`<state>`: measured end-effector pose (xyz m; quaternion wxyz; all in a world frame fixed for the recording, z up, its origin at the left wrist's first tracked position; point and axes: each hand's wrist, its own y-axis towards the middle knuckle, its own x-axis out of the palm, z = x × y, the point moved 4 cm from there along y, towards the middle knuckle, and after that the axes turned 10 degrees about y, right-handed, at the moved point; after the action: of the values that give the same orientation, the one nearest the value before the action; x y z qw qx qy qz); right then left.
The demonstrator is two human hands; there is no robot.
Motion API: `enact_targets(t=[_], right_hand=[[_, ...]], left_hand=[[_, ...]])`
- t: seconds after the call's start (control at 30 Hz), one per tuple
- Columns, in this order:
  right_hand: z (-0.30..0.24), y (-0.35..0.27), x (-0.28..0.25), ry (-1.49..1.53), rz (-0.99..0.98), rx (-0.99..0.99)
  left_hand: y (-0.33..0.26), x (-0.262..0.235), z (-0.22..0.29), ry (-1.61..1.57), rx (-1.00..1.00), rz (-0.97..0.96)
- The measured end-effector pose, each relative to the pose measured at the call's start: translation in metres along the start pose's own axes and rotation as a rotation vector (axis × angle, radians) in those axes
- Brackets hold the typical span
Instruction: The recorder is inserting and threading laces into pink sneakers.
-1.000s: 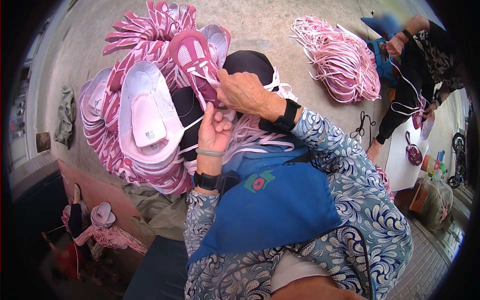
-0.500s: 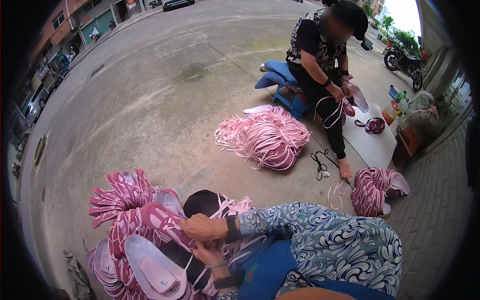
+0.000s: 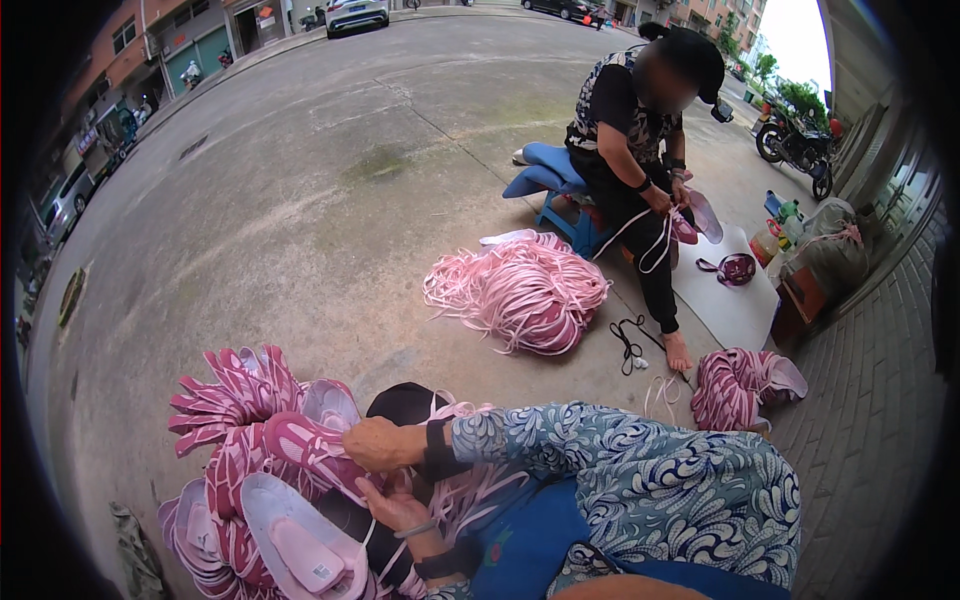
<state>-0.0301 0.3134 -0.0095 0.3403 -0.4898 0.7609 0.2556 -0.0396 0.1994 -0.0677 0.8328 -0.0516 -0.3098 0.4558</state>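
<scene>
A pink shoe (image 3: pixel 308 447) with a white-striped upper lies on a heap of similar shoes in front of me. My right hand (image 3: pixel 383 443) is closed against its edge beside the lacing; what its fingers pinch is hidden. Just below, my left hand (image 3: pixel 398 508) has its thumb and fingertips on the same shoe's lower edge, with the palm turned partly up. A pale lace (image 3: pixel 371 532) hangs down near my left fingers. Closer to me lies a shoe with a pale lining (image 3: pixel 300 530), its inside facing up. Pale pink laces (image 3: pixel 475 485) trail behind my wrists.
A bundle of laced shoes (image 3: pixel 525 290) rests on the concrete ahead. Another person (image 3: pixel 640 130) sits on a blue stool (image 3: pixel 570 222), handling a pink shoe (image 3: pixel 690 222). More bundled shoes (image 3: pixel 735 388), a dark cord (image 3: pixel 628 345) and a white board (image 3: pixel 725 290) lie at the right.
My right hand has shifted slightly left and down with the shoe. My left hand has moved a little left, and its fingers now show more. The whole view has tilted slightly.
</scene>
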Motion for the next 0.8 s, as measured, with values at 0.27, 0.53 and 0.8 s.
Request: enact_targets(t=[0.27,0.53,0.8], right_hand=[[0.01,-0.007,0.021,-0.055,0.014,0.014],[-0.009,-0.016,-0.027,-0.06,0.034,0.052],[-0.013,-0.004,-0.02,-0.071,-0.016,-0.014]], left_hand=[[0.002,-0.024,-0.013,0.661,0.145,0.174],[0.004,0.012,0.006,-0.106,-0.121,-0.152],[0.012,0.0,0.008,-0.097,-0.153,-0.11]])
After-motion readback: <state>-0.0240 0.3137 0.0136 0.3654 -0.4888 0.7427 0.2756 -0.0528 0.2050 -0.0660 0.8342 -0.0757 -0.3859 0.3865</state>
